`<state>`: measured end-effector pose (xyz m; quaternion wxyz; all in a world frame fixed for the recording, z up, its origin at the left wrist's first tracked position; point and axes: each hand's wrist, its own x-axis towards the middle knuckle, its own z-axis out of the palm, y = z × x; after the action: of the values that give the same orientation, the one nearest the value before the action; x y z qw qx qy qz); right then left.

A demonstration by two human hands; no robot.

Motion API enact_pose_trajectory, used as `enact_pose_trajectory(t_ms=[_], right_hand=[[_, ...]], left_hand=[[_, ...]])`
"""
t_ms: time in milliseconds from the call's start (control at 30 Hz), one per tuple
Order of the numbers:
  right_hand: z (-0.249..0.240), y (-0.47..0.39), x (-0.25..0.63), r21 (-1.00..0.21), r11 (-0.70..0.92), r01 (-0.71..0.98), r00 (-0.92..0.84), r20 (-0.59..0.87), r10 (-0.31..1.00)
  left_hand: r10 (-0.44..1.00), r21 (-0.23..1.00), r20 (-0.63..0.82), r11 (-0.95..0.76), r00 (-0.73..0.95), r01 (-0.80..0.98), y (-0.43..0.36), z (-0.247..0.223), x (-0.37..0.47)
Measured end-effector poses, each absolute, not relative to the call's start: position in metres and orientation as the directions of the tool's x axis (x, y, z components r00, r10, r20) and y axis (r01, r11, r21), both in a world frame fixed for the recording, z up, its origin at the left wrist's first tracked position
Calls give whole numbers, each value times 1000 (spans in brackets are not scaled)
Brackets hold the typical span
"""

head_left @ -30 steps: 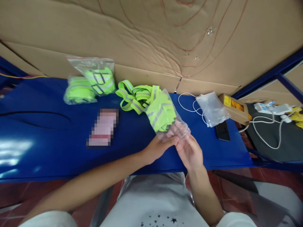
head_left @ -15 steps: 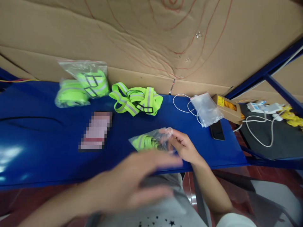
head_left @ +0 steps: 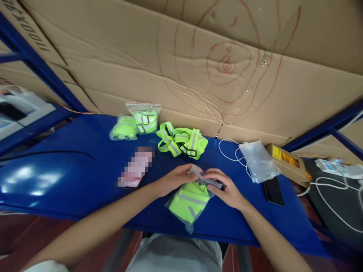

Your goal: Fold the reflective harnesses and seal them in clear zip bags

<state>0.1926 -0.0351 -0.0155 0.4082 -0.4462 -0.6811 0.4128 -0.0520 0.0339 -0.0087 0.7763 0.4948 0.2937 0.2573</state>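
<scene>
Nearest, the clear bag (head_left: 189,202) with a folded green vest lies on the blue table (head_left: 70,166), its mouth pinched by the left hand (head_left: 173,178) and right hand (head_left: 224,189). Sealing seems underway; pressing the strip comes next. Beyond lie 1 loose vest (head_left: 181,141) and 2 packed bags (head_left: 134,122).

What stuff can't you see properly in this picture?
- Pink item on the blue table, head view: pixelated, unreadable.
- Bag mouth, sealed or not: covered by the left hand and right hand on the bagged vest.
- Cardboard box label: too small.
</scene>
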Motion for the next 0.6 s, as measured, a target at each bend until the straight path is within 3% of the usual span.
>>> enact_pose_trajectory(t_ms=[100,200,400,600], right_hand=[[-19,-39,188,-983,140,121,-184,117,976],[-17,-38,185,-994,103,35,-61,101,993],[-18,-32,191,-981,-85,171,32,-81,996],[-18,-29,190,-980,-76,186,17,-74,997]], left_hand=[[651,873,-267,476,711,-108,32,-11,-51],[692,888,-216,433,689,-156,31,-15,-50],[778,893,-184,387,601,-228,36,-15,-51],[851,911,-202,345,484,-227,41,-13,-50]])
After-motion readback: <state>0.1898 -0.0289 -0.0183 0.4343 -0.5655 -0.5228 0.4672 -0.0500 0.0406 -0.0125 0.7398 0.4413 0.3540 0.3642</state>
